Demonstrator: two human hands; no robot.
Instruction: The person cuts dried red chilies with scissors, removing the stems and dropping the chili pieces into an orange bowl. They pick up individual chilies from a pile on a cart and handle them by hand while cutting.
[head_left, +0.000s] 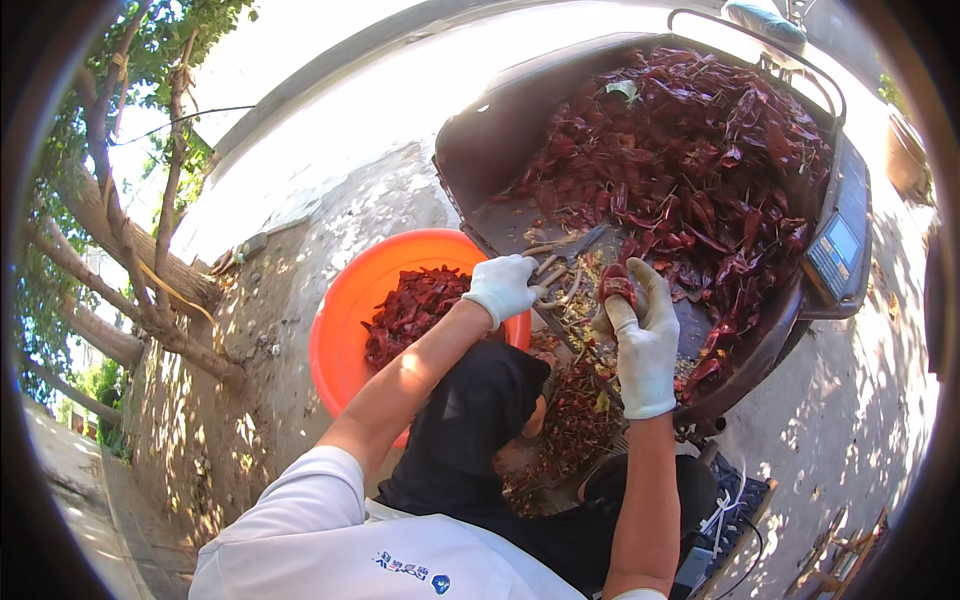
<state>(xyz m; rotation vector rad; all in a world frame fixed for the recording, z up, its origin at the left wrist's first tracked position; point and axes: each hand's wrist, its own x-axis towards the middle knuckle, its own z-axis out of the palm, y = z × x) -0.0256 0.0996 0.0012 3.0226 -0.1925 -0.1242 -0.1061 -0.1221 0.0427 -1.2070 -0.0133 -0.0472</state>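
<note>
My left hand, in a white glove, is closed at the tan handles of metal shears, whose blades point towards the pepper heap. In my right hand, also gloved and soiled at the fingers, a dried red pepper is pinched between thumb and fingers. A large heap of dried red peppers fills much of the dark cart bed before me. Pale seeds and bits lie on the bed near my hands. Under my left forearm, an orange basin holds more red peppers.
Pepper stems and scraps cover the ground between my legs. A device with a screen and keypad is fixed at the cart's right side. Tree trunks stand at left. A dark crate with cords lies beside my right leg.
</note>
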